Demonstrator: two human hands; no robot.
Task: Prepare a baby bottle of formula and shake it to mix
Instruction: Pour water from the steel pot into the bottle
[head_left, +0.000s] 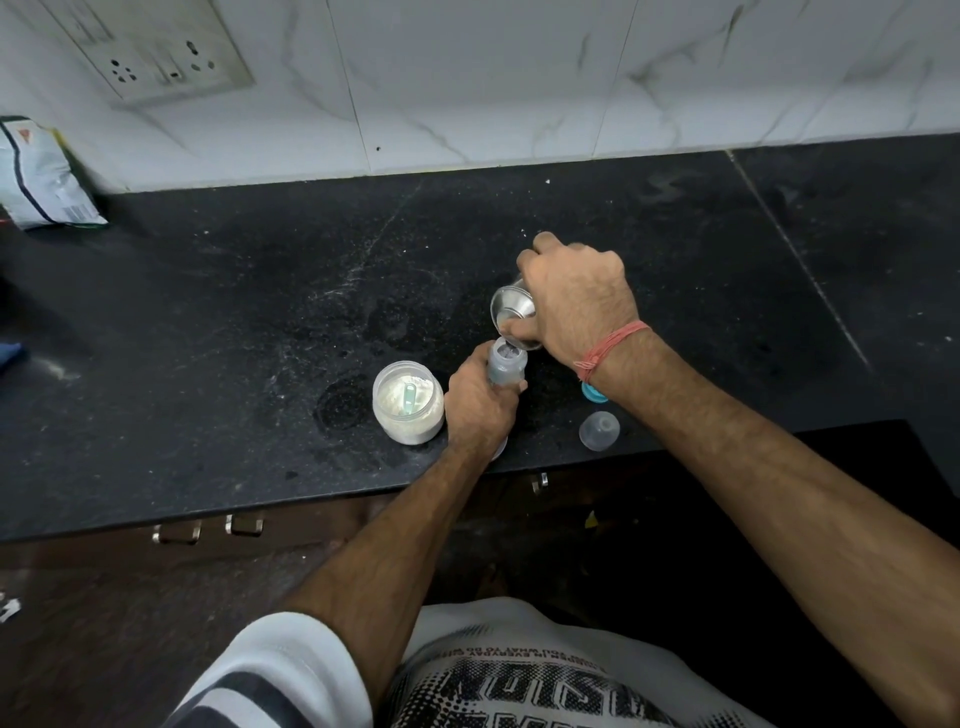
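Counter (208, 322): black, speckled; wall (519, 78): white marble (grey veins); wrist thread (613, 345): red; cup (514, 306): silver; powder jar (409, 410): white.

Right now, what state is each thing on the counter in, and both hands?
Baby bottle: uncapped, upright, held by left hand.
Steel cup: tilted over the bottle mouth, gripped by right hand.
Powder jar: lid off, scoop inside.
Clear cap: off, on counter.
Blue ring: off, on counter.

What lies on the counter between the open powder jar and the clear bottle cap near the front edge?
In the head view, the left hand gripping the baby bottle lies between the powder jar and the clear cap.
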